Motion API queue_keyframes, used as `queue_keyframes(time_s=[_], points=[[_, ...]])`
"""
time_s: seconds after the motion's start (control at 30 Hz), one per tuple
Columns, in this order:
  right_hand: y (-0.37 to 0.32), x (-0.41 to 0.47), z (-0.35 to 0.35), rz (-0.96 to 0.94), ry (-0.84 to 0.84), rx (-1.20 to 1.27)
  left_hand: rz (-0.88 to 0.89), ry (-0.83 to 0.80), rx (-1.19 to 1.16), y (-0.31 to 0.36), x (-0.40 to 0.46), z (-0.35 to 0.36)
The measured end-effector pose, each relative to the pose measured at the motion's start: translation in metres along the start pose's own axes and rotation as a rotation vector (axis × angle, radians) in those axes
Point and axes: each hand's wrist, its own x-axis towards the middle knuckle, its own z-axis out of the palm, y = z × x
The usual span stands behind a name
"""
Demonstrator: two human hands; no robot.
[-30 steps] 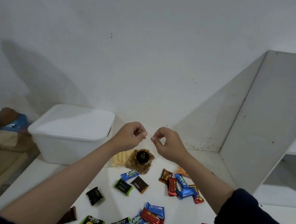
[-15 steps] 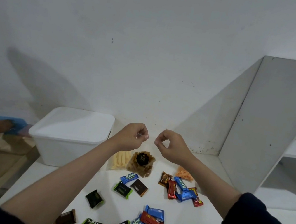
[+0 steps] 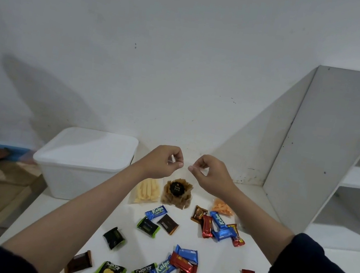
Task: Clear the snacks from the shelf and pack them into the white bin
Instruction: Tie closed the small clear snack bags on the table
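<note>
— Beside the white bin (image 3: pixel 80 163), whose lid is on, we see the snacks (image 3: pixel 169 226) spread on the shelf (image 3: pixel 247 253); none is packed yet.
— Our left hand (image 3: pixel 160 162) and right hand (image 3: pixel 209 174) hover above them near the bin, fingers curled, thumb to forefinger, holding nothing we can see. Next, we think, the lid must come off.
</note>
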Motion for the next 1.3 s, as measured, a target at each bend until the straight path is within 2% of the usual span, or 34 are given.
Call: queue_keyframes(time_s=[0.2, 0.4, 0.83, 0.97, 1.07, 1.17, 1.3], points=[[-0.004, 0.000, -0.003, -0.007, 0.002, 0.026, 0.007, 0.001, -0.046, -0.002, -0.001, 0.002], [-0.004, -0.003, -0.006, 0.114, 0.094, 0.124, 0.000, 0.014, -0.075, -0.005, -0.003, -0.003], [-0.004, -0.006, -0.002, 0.131, 0.079, 0.173, -0.034, 0.052, -0.116, -0.012, -0.007, -0.010], [-0.001, -0.007, -0.002, 0.128, 0.064, 0.211, -0.047, 0.064, -0.206, -0.015, -0.011, -0.012], [-0.001, -0.009, -0.002, 0.129, 0.068, 0.257, -0.077, 0.101, -0.390, -0.019, -0.014, -0.014], [0.000, -0.012, -0.004, 0.151, 0.015, 0.186, -0.106, 0.127, -0.519, -0.021, -0.015, -0.014], [-0.007, -0.014, -0.004, 0.121, -0.132, 0.084, -0.114, 0.078, -0.521, -0.023, -0.017, -0.011]])
